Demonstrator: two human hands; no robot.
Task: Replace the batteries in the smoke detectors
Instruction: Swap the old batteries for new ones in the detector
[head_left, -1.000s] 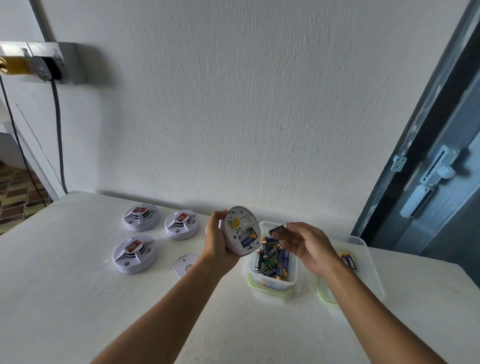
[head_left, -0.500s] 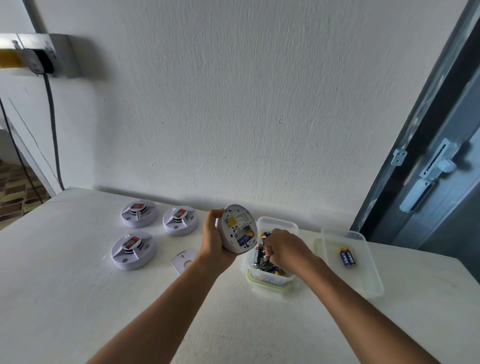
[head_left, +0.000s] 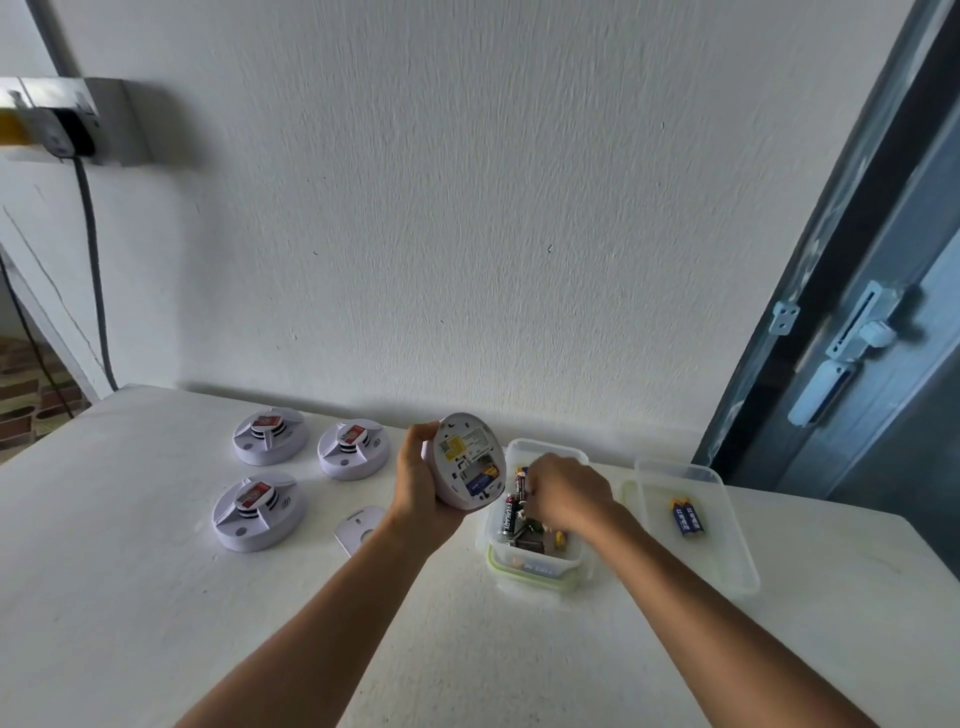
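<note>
From where I watch, my two forearms run up the white, slightly rough worktop (head_left: 156, 597) toward the wall. My right hand (head_left: 569, 493) is down in the clear plastic battery tub (head_left: 535, 569) with the green rim, knuckles up over the loose cylindrical batteries (head_left: 508, 514); its fingertips are hidden, so I cannot tell whether they pinch one or just touch the heap. Immediately to its left, my left hand (head_left: 415, 483) grips the open smoke detector (head_left: 470, 462), a smooth white disc tilted with its labelled back and battery bay facing the right hand, a blue cell visible in the bay. So the bay lies just left of and slightly above the right hand, the nearer one; I judge a fresh cell must lie along the bay's long axis. The detached cover (head_left: 356, 527) lies flat near the left wrist. Right of the tub, a second clear container (head_left: 727, 545) holds two blue batteries (head_left: 687, 515). Farther left, toward the back edge, three closed detectors (head_left: 258, 512) sit dome up.
</note>
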